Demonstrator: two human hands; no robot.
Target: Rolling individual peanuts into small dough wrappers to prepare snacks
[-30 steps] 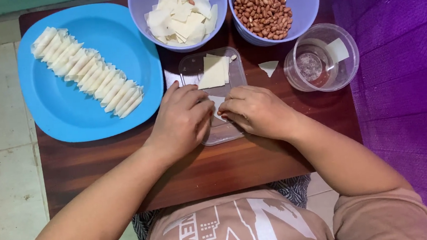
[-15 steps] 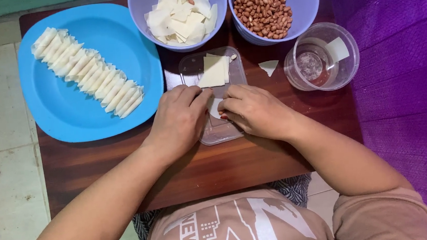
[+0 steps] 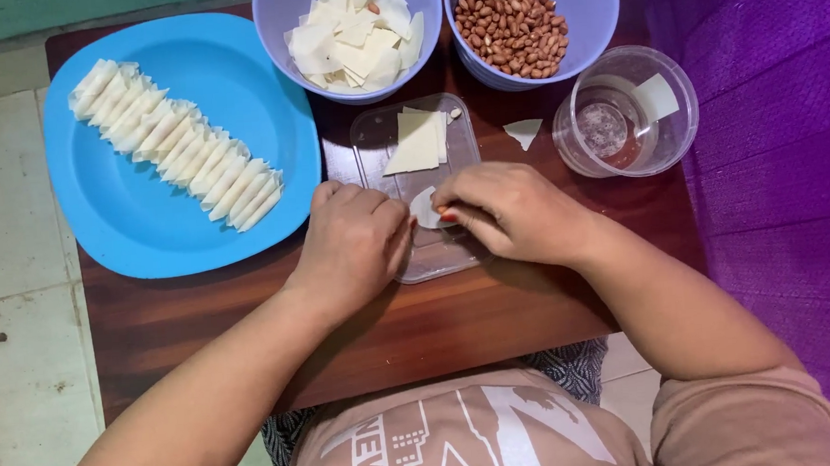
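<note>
My left hand (image 3: 353, 247) and my right hand (image 3: 506, 212) meet over a clear plastic tray (image 3: 447, 138) on a dark wooden table (image 3: 499, 320). Between their fingertips they pinch a small pale pastry wrapper (image 3: 424, 208), partly folded. Flat square wrappers (image 3: 415, 142) lie at the tray's far end. A blue plate (image 3: 142, 223) to the left carries a diagonal row of several folded pastry rolls (image 3: 175, 143).
A lilac bowl (image 3: 293, 18) of cut wrappers and a lilac bowl of peanuts (image 3: 512, 10) stand at the back. A clear round cup (image 3: 626, 111) holding water sits right, a wrapper scrap (image 3: 523, 132) beside it. Purple cloth (image 3: 778, 139) lies right, tiled floor left.
Both hands stay over the tray; the fingers have shifted slightly and more of the pale wrapper shows between them.
</note>
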